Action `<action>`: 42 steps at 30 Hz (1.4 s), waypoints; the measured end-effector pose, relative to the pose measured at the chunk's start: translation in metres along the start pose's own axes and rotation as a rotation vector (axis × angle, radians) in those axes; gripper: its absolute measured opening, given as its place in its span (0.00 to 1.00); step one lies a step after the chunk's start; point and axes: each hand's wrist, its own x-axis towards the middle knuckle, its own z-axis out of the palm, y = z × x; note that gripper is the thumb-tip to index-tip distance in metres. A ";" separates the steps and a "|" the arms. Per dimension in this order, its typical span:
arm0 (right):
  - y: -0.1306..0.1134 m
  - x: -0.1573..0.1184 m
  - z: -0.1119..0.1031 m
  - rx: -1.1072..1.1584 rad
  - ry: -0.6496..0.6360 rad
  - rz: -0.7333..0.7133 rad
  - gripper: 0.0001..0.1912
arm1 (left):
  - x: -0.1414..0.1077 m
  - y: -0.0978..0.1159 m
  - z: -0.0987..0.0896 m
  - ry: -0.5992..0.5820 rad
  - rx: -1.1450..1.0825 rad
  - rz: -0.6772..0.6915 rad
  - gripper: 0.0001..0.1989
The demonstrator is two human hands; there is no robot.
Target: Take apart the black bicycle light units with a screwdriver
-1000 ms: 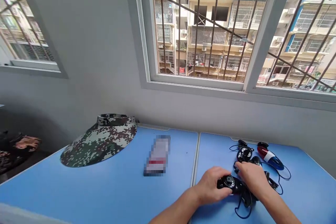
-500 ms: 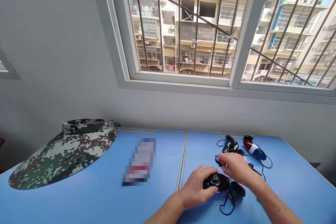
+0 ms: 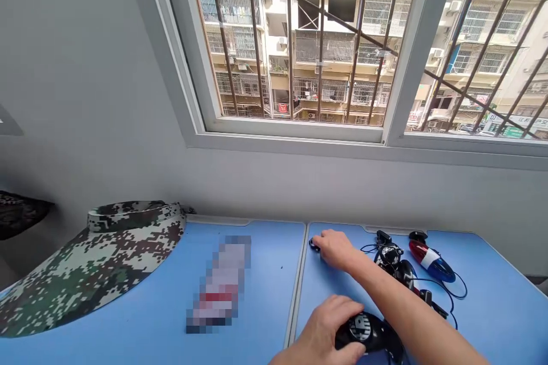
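Note:
My left hand [image 3: 321, 333] lies at the bottom of the view, gripping a black plastic device [image 3: 368, 333] with a round patterned face. My right hand [image 3: 336, 250] stretches to the far part of the right blue table, its fingertips on a small black piece [image 3: 314, 244]. Past that hand sit a black and silver device [image 3: 389, 255] and a red, white and blue capsule-shaped gadget [image 3: 431, 261]. Thin black cables [image 3: 449, 291] trail from them, partly hidden under my right forearm.
Two blue tabletops meet at a seam [image 3: 297, 291]. On the left table lie a camouflage visor cap [image 3: 94, 274] and a blurred packet [image 3: 218, 288]. A barred window [image 3: 291, 40] fills the wall beyond the tables.
My right hand has moved forward and left with the small black piece, from near the devices to the far table edge. My left hand has drawn the black device closer to me.

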 end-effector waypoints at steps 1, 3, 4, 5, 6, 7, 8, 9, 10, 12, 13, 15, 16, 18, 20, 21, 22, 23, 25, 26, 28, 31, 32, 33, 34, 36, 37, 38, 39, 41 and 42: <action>0.001 -0.001 0.002 -0.004 0.000 -0.009 0.18 | -0.001 -0.004 0.002 0.004 -0.001 0.008 0.26; 0.003 -0.005 0.003 -0.005 0.003 -0.024 0.19 | -0.002 -0.011 0.006 0.003 -0.003 0.020 0.26; 0.005 -0.007 0.002 -0.004 0.006 -0.029 0.20 | -0.002 -0.014 0.008 0.002 -0.004 0.025 0.26; 0.007 -0.010 0.000 0.000 0.010 -0.032 0.21 | -0.002 -0.015 0.009 0.000 -0.004 0.028 0.26; 0.009 -0.013 -0.003 0.005 0.016 -0.032 0.22 | -0.002 -0.016 0.010 -0.003 0.000 0.029 0.26; 0.011 -0.015 -0.006 0.013 0.024 -0.029 0.22 | -0.001 -0.015 0.010 -0.006 0.009 0.022 0.26; 0.013 -0.016 -0.009 0.023 0.034 -0.025 0.21 | 0.000 -0.014 0.011 -0.013 0.024 0.012 0.25; 0.015 -0.017 -0.011 0.034 0.046 -0.020 0.19 | 0.001 -0.011 0.011 -0.021 0.045 0.000 0.25; 0.016 -0.016 -0.014 0.047 0.059 -0.017 0.17 | 0.002 -0.009 0.010 -0.026 0.065 -0.008 0.24; 0.017 -0.013 -0.015 0.072 0.083 -0.023 0.15 | 0.004 -0.004 0.010 -0.023 0.093 -0.015 0.24; 0.017 -0.010 -0.015 0.083 0.092 -0.034 0.15 | 0.005 -0.003 0.010 -0.020 0.097 -0.014 0.24; 0.015 -0.005 -0.012 0.099 0.101 -0.065 0.15 | 0.005 -0.003 0.010 -0.015 0.088 -0.013 0.24; 0.015 -0.002 -0.009 0.105 0.104 -0.082 0.15 | 0.005 -0.004 0.010 -0.017 0.080 -0.013 0.23; 0.014 0.002 -0.005 0.111 0.105 -0.113 0.14 | 0.005 -0.005 0.011 -0.026 0.068 -0.013 0.23; 0.014 0.004 -0.001 0.111 0.105 -0.137 0.14 | 0.005 -0.006 0.012 -0.033 0.066 -0.016 0.23; 0.014 0.005 0.000 0.110 0.105 -0.147 0.13 | 0.006 -0.006 0.012 -0.033 0.066 -0.020 0.23; 0.014 0.007 0.001 0.110 0.105 -0.154 0.13 | 0.006 -0.004 0.012 -0.029 0.065 -0.023 0.23; 0.014 0.008 0.001 0.110 0.107 -0.161 0.12 | 0.007 -0.003 0.011 -0.022 0.062 -0.029 0.23; 0.014 0.011 -0.001 0.118 0.116 -0.170 0.12 | 0.008 0.002 0.010 -0.008 0.050 -0.049 0.21; 0.014 0.012 -0.005 0.125 0.123 -0.171 0.11 | 0.009 0.004 0.009 -0.007 0.042 -0.060 0.21; 0.016 0.009 -0.018 0.146 0.147 -0.157 0.10 | 0.010 0.009 0.006 -0.016 0.019 -0.079 0.21; 0.022 -0.016 -0.044 0.198 0.219 -0.079 0.10 | 0.008 0.013 -0.001 -0.029 -0.036 -0.109 0.23; 0.025 -0.031 -0.052 0.216 0.247 -0.040 0.10 | 0.007 0.013 -0.003 -0.026 -0.052 -0.122 0.23; 0.027 -0.049 -0.058 0.240 0.275 0.004 0.10 | 0.006 0.013 -0.005 -0.032 -0.066 -0.132 0.22; 0.028 -0.070 -0.062 0.271 0.298 0.043 0.11 | 0.006 0.013 -0.007 -0.038 -0.074 -0.136 0.21; 0.026 -0.113 -0.059 0.434 0.357 0.089 0.11 | 0.007 0.012 -0.010 -0.044 -0.072 -0.134 0.20; 0.024 -0.134 -0.053 0.537 0.387 0.104 0.11 | 0.007 0.012 -0.011 -0.043 -0.063 -0.130 0.20; 0.021 -0.153 -0.045 0.595 0.410 0.123 0.12 | 0.007 0.011 -0.011 -0.042 -0.054 -0.124 0.20; 0.018 -0.169 -0.036 0.614 0.428 0.125 0.14 | 0.008 0.011 -0.012 -0.038 -0.045 -0.118 0.21; 0.012 -0.192 -0.015 0.587 0.415 0.108 0.21 | 0.008 0.010 -0.013 -0.030 -0.030 -0.108 0.21; 0.010 -0.199 -0.006 0.559 0.407 0.094 0.24 | 0.008 0.010 -0.013 -0.027 -0.023 -0.107 0.21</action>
